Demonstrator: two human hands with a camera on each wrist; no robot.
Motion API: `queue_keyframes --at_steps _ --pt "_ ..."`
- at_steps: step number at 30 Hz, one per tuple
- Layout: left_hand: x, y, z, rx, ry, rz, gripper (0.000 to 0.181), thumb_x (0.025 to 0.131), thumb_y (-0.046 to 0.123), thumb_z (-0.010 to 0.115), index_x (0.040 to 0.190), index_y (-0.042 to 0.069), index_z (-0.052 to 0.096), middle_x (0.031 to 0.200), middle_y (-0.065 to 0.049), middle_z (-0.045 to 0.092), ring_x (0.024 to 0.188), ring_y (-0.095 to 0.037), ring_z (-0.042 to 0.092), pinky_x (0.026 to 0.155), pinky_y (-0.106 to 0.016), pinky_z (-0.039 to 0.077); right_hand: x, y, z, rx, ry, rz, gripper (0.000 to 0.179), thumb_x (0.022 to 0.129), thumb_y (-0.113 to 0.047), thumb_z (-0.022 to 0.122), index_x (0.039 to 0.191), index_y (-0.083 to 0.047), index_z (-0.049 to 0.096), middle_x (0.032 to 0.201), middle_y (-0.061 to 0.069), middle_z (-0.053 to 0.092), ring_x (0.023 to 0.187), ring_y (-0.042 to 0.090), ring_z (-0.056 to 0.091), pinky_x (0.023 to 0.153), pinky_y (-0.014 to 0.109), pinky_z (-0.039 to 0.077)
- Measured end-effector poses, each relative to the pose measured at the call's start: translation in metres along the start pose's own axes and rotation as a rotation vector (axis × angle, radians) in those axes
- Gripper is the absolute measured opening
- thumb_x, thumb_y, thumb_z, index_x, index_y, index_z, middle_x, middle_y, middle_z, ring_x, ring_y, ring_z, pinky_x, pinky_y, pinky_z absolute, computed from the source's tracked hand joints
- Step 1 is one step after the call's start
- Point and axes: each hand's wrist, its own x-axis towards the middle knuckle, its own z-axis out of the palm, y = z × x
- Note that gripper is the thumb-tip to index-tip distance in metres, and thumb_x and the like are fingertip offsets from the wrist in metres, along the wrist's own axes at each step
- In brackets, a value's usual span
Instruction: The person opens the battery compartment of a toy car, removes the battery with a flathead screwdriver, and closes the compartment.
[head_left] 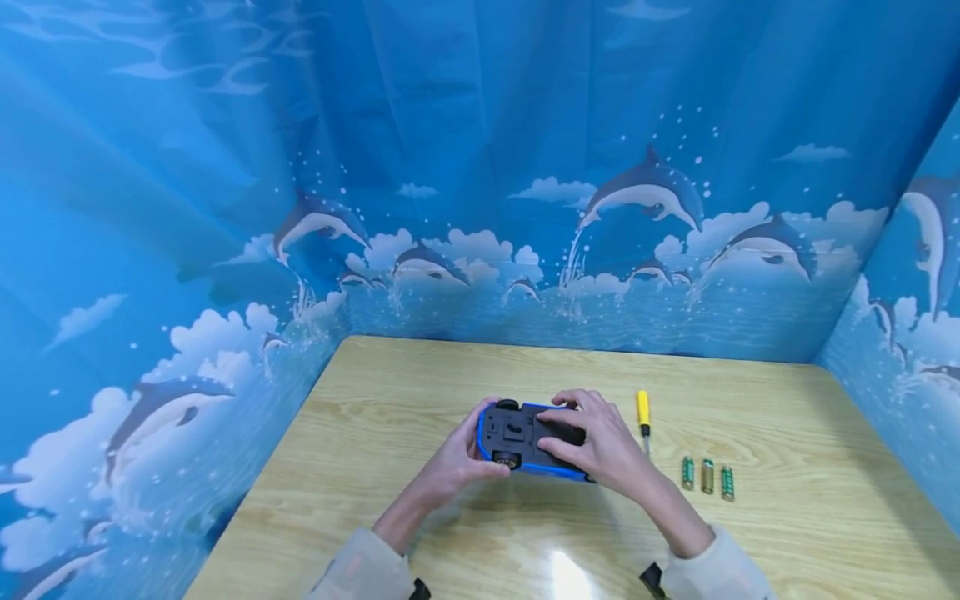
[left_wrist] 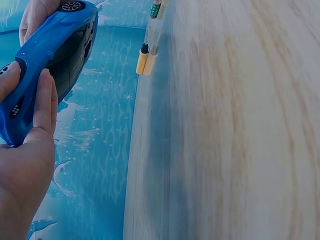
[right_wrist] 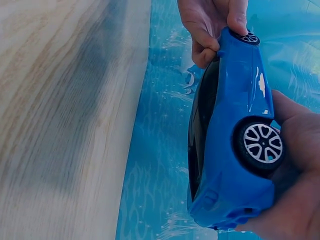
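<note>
A blue toy car (head_left: 551, 469) is held upside down above the table, its black underside (head_left: 513, 427) facing up in the head view. My left hand (head_left: 459, 457) grips one end, thumb along the near side by a wheel (head_left: 507, 460) and fingers round the far side. My right hand (head_left: 600, 437) is over the other end, with bent thumb and index finger touching the underside. Whether they pinch a part there is hidden. In the right wrist view, the car's side and a silver-spoked wheel (right_wrist: 262, 144) show, with the right hand (right_wrist: 300, 165) against its underside.
Right of the car, a yellow-handled screwdriver (head_left: 643, 408) lies on the wooden table (head_left: 405, 375). Three green-and-gold batteries (head_left: 708, 477) are lined up closer to me. A blue dolphin-print curtain (head_left: 465, 167) stands behind the table and along both sides.
</note>
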Motion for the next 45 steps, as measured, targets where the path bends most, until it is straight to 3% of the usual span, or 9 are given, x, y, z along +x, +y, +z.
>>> queue_keyframes --at_steps 8,17,21,30,36,45 --pt "0.0 0.001 -0.002 -0.007 -0.031 0.026 0.098 0.083 -0.014 0.07 0.164 0.014 0.022 0.162 -0.021 0.033 0.127 -0.033 0.059 0.1 -0.039 0.058 -0.001 0.001 -0.001 0.036 0.013 -0.01 0.03 0.087 -0.03 0.084 0.115 -0.021 0.08 0.129 0.008 0.064 0.119 0.032 0.054 0.093 0.055 0.045" --pt "-0.001 0.004 -0.003 0.002 -0.017 0.036 0.098 0.081 -0.014 0.07 0.162 0.022 0.029 0.152 -0.018 0.045 0.12 -0.034 0.06 0.096 -0.042 0.06 -0.011 0.011 -0.017 0.153 0.145 -0.009 0.037 0.088 -0.018 0.084 0.123 -0.012 0.075 0.131 0.004 0.063 0.123 0.026 0.051 0.095 0.054 0.048" --pt "-0.002 0.005 -0.005 -0.002 -0.013 0.032 0.099 0.08 -0.016 0.07 0.162 0.022 0.029 0.151 -0.018 0.045 0.12 -0.035 0.06 0.097 -0.043 0.059 -0.018 0.02 -0.029 0.177 0.121 0.042 0.046 0.09 -0.019 0.081 0.133 -0.008 0.068 0.137 0.008 0.061 0.128 0.027 0.051 0.099 0.053 0.049" --pt "-0.002 0.005 -0.009 -0.003 -0.025 0.049 0.1 0.08 -0.014 0.071 0.163 0.018 0.026 0.15 -0.02 0.044 0.119 -0.032 0.061 0.095 -0.041 0.06 -0.038 0.037 -0.049 0.221 0.02 0.116 0.055 0.095 -0.021 0.077 0.145 -0.011 0.058 0.14 0.006 0.06 0.119 0.021 0.056 0.094 0.037 0.055" --pt "-0.002 0.006 -0.01 -0.004 -0.02 0.054 0.1 0.079 -0.015 0.071 0.163 0.018 0.026 0.15 -0.02 0.045 0.117 -0.031 0.061 0.094 -0.039 0.061 -0.047 0.045 -0.054 0.239 -0.001 0.088 0.063 0.091 -0.017 0.08 0.148 -0.009 0.055 0.137 0.007 0.061 0.117 0.008 0.055 0.095 0.03 0.054" --pt "-0.003 0.007 -0.011 -0.001 -0.023 0.057 0.101 0.08 -0.015 0.071 0.163 0.018 0.025 0.152 -0.02 0.043 0.119 -0.031 0.06 0.095 -0.039 0.06 -0.058 0.055 -0.048 0.279 -0.051 0.037 0.083 0.081 -0.016 0.088 0.152 -0.006 0.047 0.135 0.008 0.06 0.116 0.009 0.056 0.095 0.028 0.054"
